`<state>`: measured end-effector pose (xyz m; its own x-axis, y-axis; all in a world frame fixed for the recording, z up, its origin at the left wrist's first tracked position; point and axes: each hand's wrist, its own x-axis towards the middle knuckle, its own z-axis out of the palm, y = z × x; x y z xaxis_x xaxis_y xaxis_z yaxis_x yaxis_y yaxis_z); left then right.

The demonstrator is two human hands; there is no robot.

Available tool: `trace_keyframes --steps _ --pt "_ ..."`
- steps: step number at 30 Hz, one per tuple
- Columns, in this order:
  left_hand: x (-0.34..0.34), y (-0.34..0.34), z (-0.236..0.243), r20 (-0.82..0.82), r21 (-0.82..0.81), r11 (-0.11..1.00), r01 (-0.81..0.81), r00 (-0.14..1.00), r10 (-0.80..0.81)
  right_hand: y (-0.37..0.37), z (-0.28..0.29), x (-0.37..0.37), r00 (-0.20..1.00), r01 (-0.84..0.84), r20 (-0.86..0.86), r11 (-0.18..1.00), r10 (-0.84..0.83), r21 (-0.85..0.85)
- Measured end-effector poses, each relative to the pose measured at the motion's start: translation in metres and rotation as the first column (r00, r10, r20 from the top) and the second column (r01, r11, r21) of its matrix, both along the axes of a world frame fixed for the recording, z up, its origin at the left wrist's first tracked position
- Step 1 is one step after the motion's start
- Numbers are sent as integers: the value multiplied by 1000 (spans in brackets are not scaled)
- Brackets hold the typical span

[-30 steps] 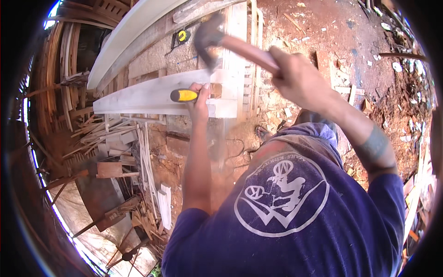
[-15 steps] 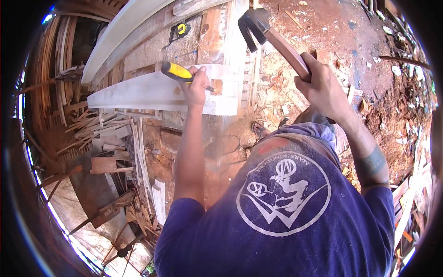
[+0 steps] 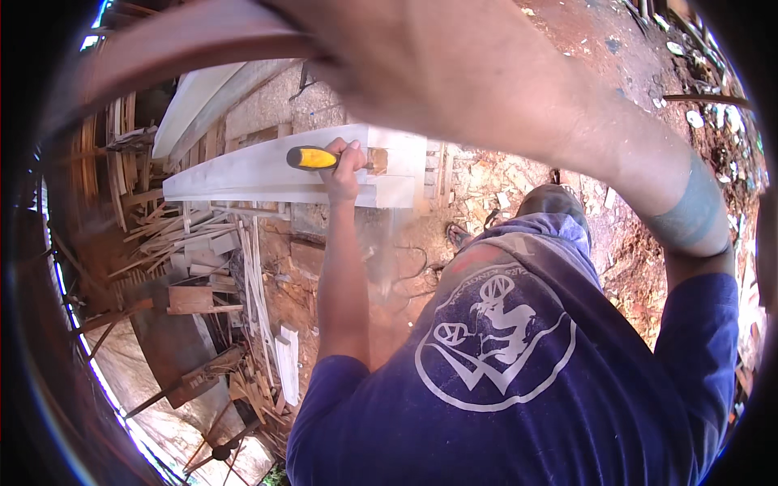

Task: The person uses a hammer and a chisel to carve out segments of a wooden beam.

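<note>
Rounded yellow handle (image 3: 309, 158), tapered wooden board (image 3: 259, 168)

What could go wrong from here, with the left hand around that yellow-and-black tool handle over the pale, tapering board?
1. The bare left hand grips the yellow-and-black tool handle; a mis-aimed blow from the long brown handle in the raised, blurred right hand might hit its knuckles.
2. The tool could skid off the square brown patch and mark the pale, tapering board.
3. The board might shift, since no clamp shows on it.
</note>
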<state>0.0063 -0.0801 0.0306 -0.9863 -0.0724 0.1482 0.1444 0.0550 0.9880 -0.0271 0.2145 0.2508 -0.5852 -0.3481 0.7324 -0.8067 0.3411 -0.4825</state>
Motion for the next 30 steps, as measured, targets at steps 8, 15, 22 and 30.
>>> trace_keyframes --steps 8,15,22,30 --pt "-7 -5 -7 2 44 997 59 998 -59 0 -56 2 981 -107 196 826 -4 553" --pt "-2 -4 -9 -221 -356 934 -39 974 -44 -17 -40 0 993 -119 -14 993 119 -5" --pt "-11 4 -3 28 -9 1000 -1 1000 1 -1 -63 2 903 -175 421 814 -92 553" --pt "58 9 -15 -405 -362 928 -93 912 -66 59 -124 35 688 72 707 985 -163 157"
